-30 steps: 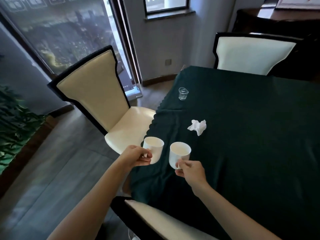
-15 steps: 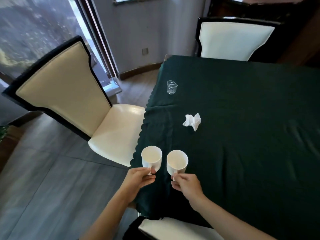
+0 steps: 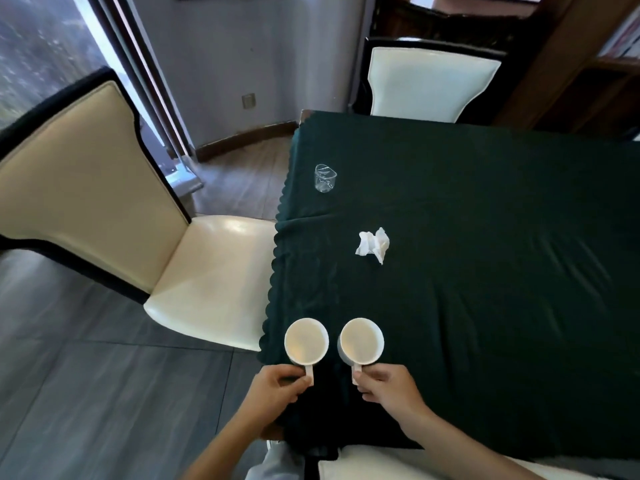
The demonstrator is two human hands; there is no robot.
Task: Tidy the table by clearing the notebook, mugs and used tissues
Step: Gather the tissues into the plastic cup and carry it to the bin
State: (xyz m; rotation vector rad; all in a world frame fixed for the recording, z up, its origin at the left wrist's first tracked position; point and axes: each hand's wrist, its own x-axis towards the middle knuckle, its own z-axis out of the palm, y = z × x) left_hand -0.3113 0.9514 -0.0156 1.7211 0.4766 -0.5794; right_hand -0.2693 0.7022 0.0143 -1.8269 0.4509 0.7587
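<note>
We hold two white mugs side by side over the near left corner of the green-clothed table.

Low in the frame, our left hand [image 3: 277, 388] pinches the handle of the left mug [image 3: 306, 341], and our right hand [image 3: 388, 386] pinches the handle of the right mug [image 3: 361, 341]; both mugs are upright, open tops facing us, close together but not touching, and we cannot tell whether their bases rest on the tablecloth [image 3: 485, 271]. Above them, near the middle of the frame, a crumpled tissue [image 3: 372, 244] lies on the cloth, and farther up by the table's left edge stands a small clear glass [image 3: 325, 177]. A cream chair [image 3: 114, 216] fills the left of the frame, and another cream chair [image 3: 433, 83] stands at the table's far side, upper right.
</note>
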